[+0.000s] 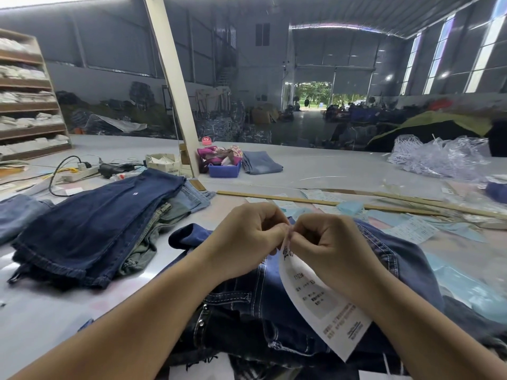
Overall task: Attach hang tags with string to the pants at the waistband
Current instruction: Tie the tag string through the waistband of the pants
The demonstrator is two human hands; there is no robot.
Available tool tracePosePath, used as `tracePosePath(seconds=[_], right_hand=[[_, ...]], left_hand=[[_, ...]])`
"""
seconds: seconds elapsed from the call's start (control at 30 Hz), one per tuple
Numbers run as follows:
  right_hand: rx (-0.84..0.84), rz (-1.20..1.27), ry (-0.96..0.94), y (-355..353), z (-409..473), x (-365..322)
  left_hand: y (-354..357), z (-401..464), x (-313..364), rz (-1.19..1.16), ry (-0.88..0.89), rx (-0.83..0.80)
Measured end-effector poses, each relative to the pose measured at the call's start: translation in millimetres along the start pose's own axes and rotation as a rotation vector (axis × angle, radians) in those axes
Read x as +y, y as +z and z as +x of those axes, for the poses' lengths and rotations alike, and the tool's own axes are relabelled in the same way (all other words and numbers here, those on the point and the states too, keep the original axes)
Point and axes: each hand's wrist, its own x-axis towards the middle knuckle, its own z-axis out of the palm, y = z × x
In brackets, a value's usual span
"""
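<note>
At lower centre, the tag (315,303) is pinched at its top by curled fingers of the left hand (247,237) and right hand (329,242), above the pants (274,311). Threading seems underway; the string cannot be seen. Next, a loop at the waistband is needed.

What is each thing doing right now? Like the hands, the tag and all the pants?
Left hand: fingers curled, pinching at the tag's top.
Right hand: fingers curled, pinching the same spot.
Hang tag: held up, hanging down, curved.
Dark jeans: lying under the hands.
Navy pants: folded, stacked on others.
Blue bin: full.
</note>
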Motion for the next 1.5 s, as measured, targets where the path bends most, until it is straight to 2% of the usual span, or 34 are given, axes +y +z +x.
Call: tracePosePath(seconds=[0.17,0.3,0.4,0.5,0.57,0.7,0.8,0.93,1.03,1.13,1.27,1.4,1.5], right_hand=[[-0.010,0.131,0.037,-3,1,-2],[-0.045,0.198,0.066,-9,11,-13],[-0.162,0.160,0.006,-10,20,-26],[-0.313,0.134,-0.012,-7,27,-37],[-0.406,0.231,0.022,-4,28,-40],[-0.433,0.260,0.084,9,25,-33],[-0.471,0.236,0.135,14,20,-28],[-0.497,0.246,0.197,10,18,-26],[-0.504,0.277,0.230,8,17,-27],[-0.530,0.253,0.214,5,16,-31],[-0.607,0.247,0.167,2,17,-39],[-0.630,0.229,0.138,3,17,-47],[-0.597,0.198,0.129,4,16,-50]], left_hand=[[-12,-1,2,-0.066,-0.084,0.053],[-24,-6,5,-0.159,-0.094,-0.067],[-30,-11,5,-0.183,-0.048,-0.084],[-38,-17,3,-0.180,0.010,0.005],[-43,-23,-2,-0.205,0.036,0.064],[-46,-36,-13,-0.157,0.013,0.059],[-49,-45,-23,-0.004,-0.085,-0.049],[-55,-54,-23,0.233,-0.111,-0.368],[-54,-55,-17,0.412,-0.051,-0.373],[-59,-53,-12,0.349,-0.050,-0.396],[-60,-48,-12,0.347,-0.077,-0.278],[-45,-44,-9,0.530,-0.032,-0.137],[-39,-39,-6,0.456,0.001,-0.026]])
